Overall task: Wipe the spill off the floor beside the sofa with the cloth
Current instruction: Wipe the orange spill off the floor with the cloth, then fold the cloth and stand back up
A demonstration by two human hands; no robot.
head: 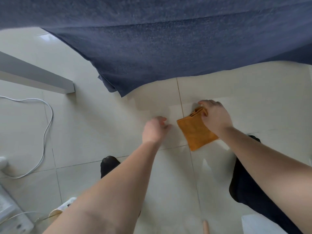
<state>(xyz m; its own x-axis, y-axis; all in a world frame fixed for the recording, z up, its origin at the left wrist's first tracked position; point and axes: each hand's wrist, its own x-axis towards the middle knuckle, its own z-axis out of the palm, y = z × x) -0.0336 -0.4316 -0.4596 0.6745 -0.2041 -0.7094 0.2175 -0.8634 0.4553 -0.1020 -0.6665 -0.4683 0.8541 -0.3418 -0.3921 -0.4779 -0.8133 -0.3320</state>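
A folded orange cloth [194, 130] lies on the pale tiled floor [101, 132] just in front of the sofa. My right hand [215, 115] grips the cloth's far folded edge with the fingers curled over it. My left hand [154, 129] hovers just left of the cloth, fingers loosely curled and holding nothing. The dark blue sofa cover [160, 48] hangs across the top of the view, its lower corner reaching the floor. A faint wet sheen [206, 164] shows on the tiles near the cloth; the spill's outline is hard to make out.
A white cable [45, 130] loops across the floor at left. A grey-white table edge [38, 78] juts in from the left. My dark-socked foot [108, 165] and dark trouser leg [249, 183] rest on the tiles. A slipper [65, 205] lies at lower left.
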